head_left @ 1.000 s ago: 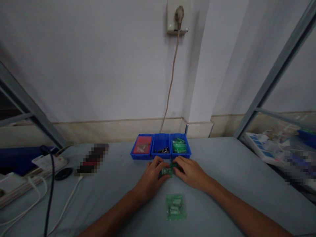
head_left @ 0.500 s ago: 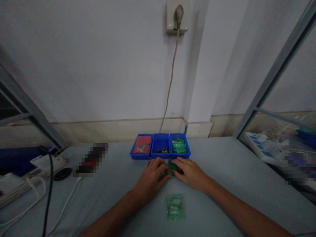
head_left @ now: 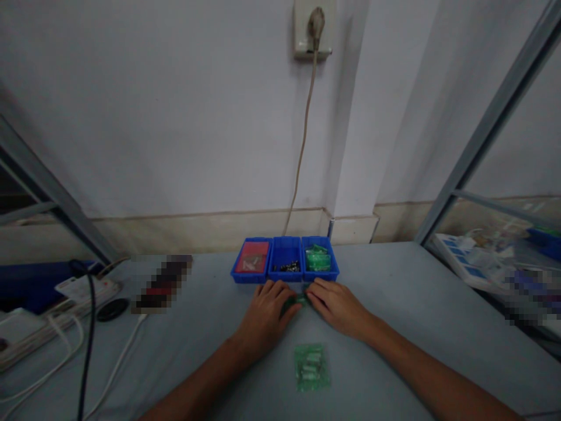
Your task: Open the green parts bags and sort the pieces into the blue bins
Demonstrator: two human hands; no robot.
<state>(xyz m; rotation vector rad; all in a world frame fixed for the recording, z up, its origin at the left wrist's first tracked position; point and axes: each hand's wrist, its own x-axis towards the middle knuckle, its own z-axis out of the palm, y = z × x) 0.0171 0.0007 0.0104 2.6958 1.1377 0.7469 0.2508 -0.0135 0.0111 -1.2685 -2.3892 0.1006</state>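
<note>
The left hand [head_left: 267,310] and the right hand [head_left: 335,304] lie side by side on the pale grey table [head_left: 416,304], towards the middle of its far edge. Between them sits a small green plastic packet [head_left: 298,301], low on the table top. The grip of each hand is closed on it, fingertips pinching it from either side, so most of the packet is hidden.

Just beyond the knuckles, against the far edge, stand three blue plastic trays in a row, touching:
- the left tray [head_left: 236,276], which has a red lining
- the middle tray [head_left: 286,252], which holds small dark parts
- the right tray [head_left: 335,270], which holds green packets

A larger clear green bag of pale parts [head_left: 310,366] lies flat between the forearms, nearer the near edge and apart from both hands. A white power strip [head_left: 87,286] sits by the left edge.
</note>
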